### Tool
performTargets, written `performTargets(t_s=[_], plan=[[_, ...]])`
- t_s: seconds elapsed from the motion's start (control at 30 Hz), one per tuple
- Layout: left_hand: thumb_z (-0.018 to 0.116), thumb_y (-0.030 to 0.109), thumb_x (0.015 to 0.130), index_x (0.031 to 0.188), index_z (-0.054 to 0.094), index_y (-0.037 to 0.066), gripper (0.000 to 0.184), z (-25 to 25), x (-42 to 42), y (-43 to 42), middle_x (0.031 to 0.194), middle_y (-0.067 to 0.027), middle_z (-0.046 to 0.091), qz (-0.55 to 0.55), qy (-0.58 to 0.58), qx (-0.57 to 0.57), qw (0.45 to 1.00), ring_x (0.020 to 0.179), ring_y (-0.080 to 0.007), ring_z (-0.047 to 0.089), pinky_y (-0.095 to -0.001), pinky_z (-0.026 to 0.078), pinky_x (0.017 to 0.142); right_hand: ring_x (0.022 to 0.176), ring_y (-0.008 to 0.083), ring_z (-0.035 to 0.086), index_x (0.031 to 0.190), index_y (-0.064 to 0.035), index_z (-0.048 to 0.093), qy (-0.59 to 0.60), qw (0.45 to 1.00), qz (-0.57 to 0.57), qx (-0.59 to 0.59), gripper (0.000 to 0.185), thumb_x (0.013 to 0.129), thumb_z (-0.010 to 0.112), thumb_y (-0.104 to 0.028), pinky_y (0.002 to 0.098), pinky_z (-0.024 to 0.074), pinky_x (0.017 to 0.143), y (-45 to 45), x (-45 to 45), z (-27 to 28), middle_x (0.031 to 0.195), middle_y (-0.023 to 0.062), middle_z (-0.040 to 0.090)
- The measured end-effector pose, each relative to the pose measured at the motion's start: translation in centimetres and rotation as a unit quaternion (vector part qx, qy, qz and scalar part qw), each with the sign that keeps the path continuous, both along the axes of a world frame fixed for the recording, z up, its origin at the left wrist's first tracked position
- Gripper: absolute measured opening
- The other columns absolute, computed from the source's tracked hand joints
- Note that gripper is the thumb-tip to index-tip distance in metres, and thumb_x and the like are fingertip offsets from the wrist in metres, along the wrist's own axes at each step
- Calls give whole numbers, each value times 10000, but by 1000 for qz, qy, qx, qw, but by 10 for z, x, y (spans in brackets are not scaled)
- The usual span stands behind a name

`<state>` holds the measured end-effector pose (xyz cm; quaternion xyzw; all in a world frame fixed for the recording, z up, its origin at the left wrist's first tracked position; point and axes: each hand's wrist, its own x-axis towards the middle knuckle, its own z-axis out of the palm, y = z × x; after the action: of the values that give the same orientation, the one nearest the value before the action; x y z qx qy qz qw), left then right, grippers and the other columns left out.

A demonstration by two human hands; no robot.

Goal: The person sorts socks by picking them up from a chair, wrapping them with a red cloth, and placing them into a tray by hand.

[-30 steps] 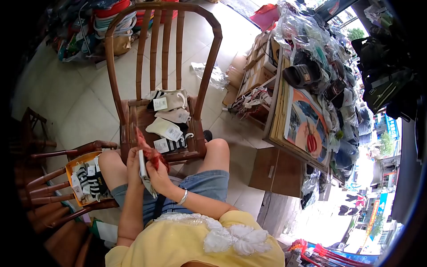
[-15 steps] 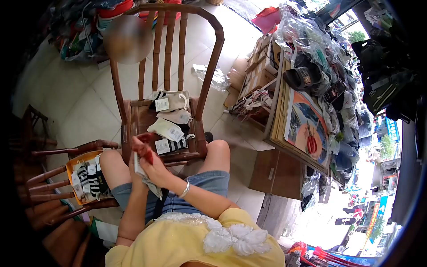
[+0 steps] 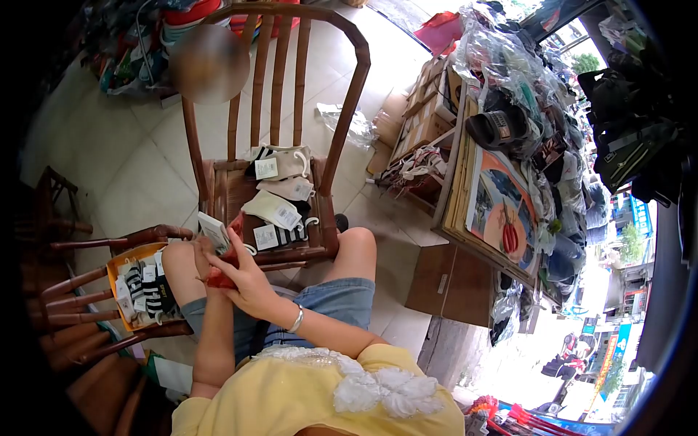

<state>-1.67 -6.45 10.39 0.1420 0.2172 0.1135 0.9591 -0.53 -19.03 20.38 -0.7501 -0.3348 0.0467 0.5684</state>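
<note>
My left hand is closed on a pale folded item with a white label, probably socks, raised above my left knee. Pressed close beside it, my right hand, with a silver bracelet on the wrist, is closed on crumpled red material. Part of that material also shows above, between the hands. On the wooden chair seat lie several labelled pairs of socks, cream, beige and striped. An orange-yellow box at my left holds striped socks.
Wooden armchair rails stand at the left. To the right is a table edge with bagged goods, dark slippers and red-handled scissors. Cardboard boxes and a plastic bag are beyond the chair.
My left hand has shifted left and tilted the pale item outward, so its label side shows. The red material has moved lower, between my hands. The socks on the chair have not moved.
</note>
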Motion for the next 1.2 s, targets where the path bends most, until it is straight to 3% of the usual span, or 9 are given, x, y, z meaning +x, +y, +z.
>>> performTargets(t_s=[0.1, 0.33, 0.57, 0.7, 0.77, 0.93, 1.07, 1.1, 1.2], plan=[[548, 236, 914, 1213, 481, 44, 362, 69, -8, -11, 1105, -96, 586, -100, 85, 290, 948, 939, -188, 604, -277, 494, 798, 1186, 392, 448, 1288, -169, 512, -20, 999, -20, -30, 681, 663, 620, 79, 367, 425, 945, -11, 9, -11, 1401, 228, 303], [635, 262, 870, 1142, 508, 27, 381, 80, -14, 20, 1095, -83, 575, -5, 157, 331, 931, 908, -185, 597, -300, 501, 780, 977, 349, 556, 1288, -183, 509, 59, 993, 49, -87, 653, 697, 542, 91, 353, 476, 807, -27, -7, -28, 1135, 151, 503], [513, 237, 946, 1153, 472, 15, 306, 79, -2, 20, 1061, -103, 568, 67, 129, 346, 927, 940, -194, 590, -309, 501, 833, 1134, 330, 478, 1288, -127, 498, -1, 993, -78, 83, 684, 641, 632, 51, 408, 402, 931, -23, 4, 16, 1294, 158, 449], [494, 225, 951, 1254, 415, 30, 369, 0, -18, -16, 1183, -102, 536, 41, -6, -156, 987, 1070, -201, 546, -317, 461, 922, 1329, 343, 283, 1261, -169, 535, -161, 981, -54, -89, 598, 676, 663, -151, 497, 203, 1070, 0, 14, -4, 1409, 135, 365], [478, 213, 957, 1298, 383, 68, 382, 34, -15, -22, 1209, -82, 531, -29, 47, 145, 988, 1097, -217, 540, -337, 455, 937, 1310, 350, 316, 1228, -165, 564, -149, 983, -74, -71, 529, 705, 634, -126, 475, 241, 1064, -1, 30, -30, 1388, 159, 384], [459, 218, 964, 1301, 386, 106, 363, 67, -23, -10, 1201, -75, 536, -16, 38, 97, 994, 1079, -224, 552, -389, 462, 928, 1177, 178, 464, 1304, 42, 407, 350, 893, -131, 251, 383, 974, 393, -150, 292, 349, 999, -8, 55, -88, 1281, 101, 500], [436, 246, 974, 1298, 388, 105, 356, 49, -17, 2, 1190, -69, 538, -10, 64, 148, 987, 1092, -214, 541, -372, 471, 916, 1241, 207, 396, 1332, 21, 394, 216, 945, -78, 232, 445, 952, 455, -202, 321, 298, 1037, 13, 15, -65, 1395, 112, 377], [437, 249, 973, 1289, 394, 100, 351, 50, -14, -9, 1178, -68, 544, -20, 69, 130, 989, 1081, -214, 547, -370, 476, 911, 1248, 195, 383, 1344, 3, 386, -22, 994, -108, -9, 460, 921, 490, -143, 317, 291, 1038, 13, 12, -55, 1392, 113, 373], [426, 248, 977, 1279, 396, 77, 348, 44, -18, -12, 1186, -68, 543, -39, 61, 114, 991, 1080, -211, 551, -375, 481, 910, 1213, 183, 426, 1329, -1, 417, 206, 959, -77, 176, 407, 933, 418, -94, 293, 319, 1014, 14, 27, -75, 1322, 112, 454]])
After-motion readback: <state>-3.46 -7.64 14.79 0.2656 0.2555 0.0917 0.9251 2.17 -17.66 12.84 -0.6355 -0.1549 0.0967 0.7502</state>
